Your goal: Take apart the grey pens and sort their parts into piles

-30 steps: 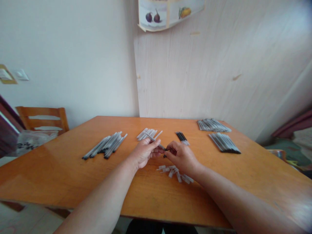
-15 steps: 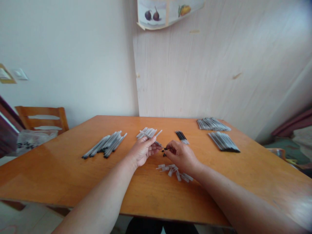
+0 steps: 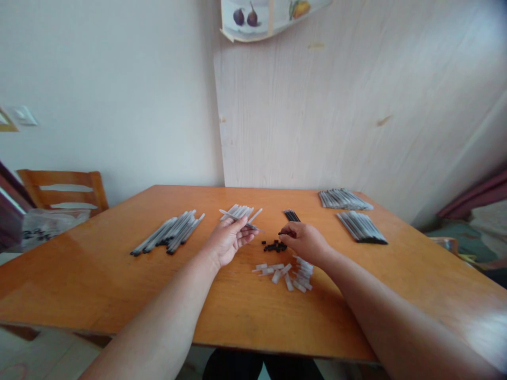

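Partly, the right hand [image 3: 306, 241] hides the black rods [image 3: 291, 215] behind it.

**Location: Domestic Room**

The site appears to be a room in a home. Indicators: a varnished wooden table [image 3: 119, 279] set against a pale wall [image 3: 119, 89]; a slat-backed wooden chair [image 3: 59, 197]; a wall switch plate [image 3: 24, 115]; a fruit picture [image 3: 263, 24]; a tiled floor [image 3: 51, 353].

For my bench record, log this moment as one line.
left hand: holds pale tube | right hand: seemingly pinches black piece | near right hand: loose black pieces | nearer: whitish pieces | table left: black-tipped tubes
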Demonstrator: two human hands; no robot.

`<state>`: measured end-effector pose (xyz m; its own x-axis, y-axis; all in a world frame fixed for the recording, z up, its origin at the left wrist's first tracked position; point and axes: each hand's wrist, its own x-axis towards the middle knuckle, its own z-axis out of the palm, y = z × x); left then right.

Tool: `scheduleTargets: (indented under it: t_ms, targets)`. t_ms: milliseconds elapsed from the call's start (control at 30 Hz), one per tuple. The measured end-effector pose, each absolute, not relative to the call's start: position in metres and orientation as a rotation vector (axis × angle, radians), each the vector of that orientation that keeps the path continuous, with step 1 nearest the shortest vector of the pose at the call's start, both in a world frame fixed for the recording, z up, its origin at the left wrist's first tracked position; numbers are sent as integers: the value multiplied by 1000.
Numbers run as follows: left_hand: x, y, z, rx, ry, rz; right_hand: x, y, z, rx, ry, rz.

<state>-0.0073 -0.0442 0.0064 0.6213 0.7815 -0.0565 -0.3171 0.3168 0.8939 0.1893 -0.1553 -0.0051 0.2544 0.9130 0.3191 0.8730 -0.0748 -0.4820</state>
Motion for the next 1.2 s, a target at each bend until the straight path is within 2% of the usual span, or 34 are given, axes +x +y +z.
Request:
scheduleTargets:
  t_ms: [800,967,1200]
  targets:
    - [-6,-46,7,1062,568,744,200,-147,-11,-2199,-1807,51]
    - [-6,-48,8,1077,569,739,198,-147,-12,-2108,-1748,5]
    - [-5,-49,7,1089,564,732,176,-151,-7,-1714,-1716,15]
